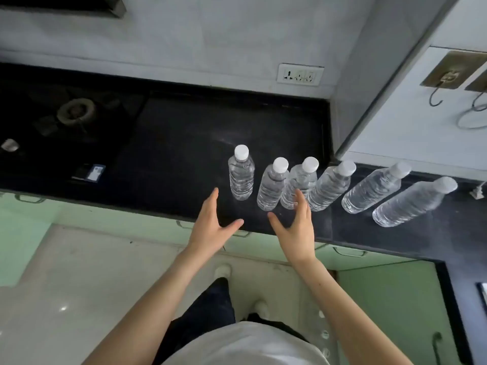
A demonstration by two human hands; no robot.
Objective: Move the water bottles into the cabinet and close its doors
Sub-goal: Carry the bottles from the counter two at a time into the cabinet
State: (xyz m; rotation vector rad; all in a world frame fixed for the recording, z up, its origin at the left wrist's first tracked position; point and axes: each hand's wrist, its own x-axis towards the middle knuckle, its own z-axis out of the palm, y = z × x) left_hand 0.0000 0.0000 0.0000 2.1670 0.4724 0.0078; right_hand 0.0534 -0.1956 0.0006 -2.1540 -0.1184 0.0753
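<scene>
Black stone surface (171, 143) runs left to right. Pale green cabinet fronts (105, 214) with wire handles sit below its near edge. All doors in view look closed, and which cabinet is the target cannot be told. Gas burner (76, 111) is at far left, well apart from the work.

Six water bottles (330, 188) stand upright in a row on the right half of the surface, near its near edge. None is in a cabinet yet. Leftmost bottle (241, 175) stands a little apart. The next three are close together, possibly touching, and the two on the right are spaced out more.

Left hand (210, 227) and right hand (297, 227) are both spread, fingers straight, thumbs out, palms facing each other, holding nothing. They hover over the near edge of the surface. Right fingertips overlap the third bottle (303, 177) in view; contact cannot be told.

Handling, judged: clear thin plastic, no labels, apparently full, so moderate weight for one hand. The walls likely give under a hard squeeze and the smooth skin may slip. Best hold is a wrap round the ribbed mid-body; the neck under the white caps (280, 164) is a second option. They are tall and narrow, so pulling one from the tight group could knock its neighbours.
</scene>
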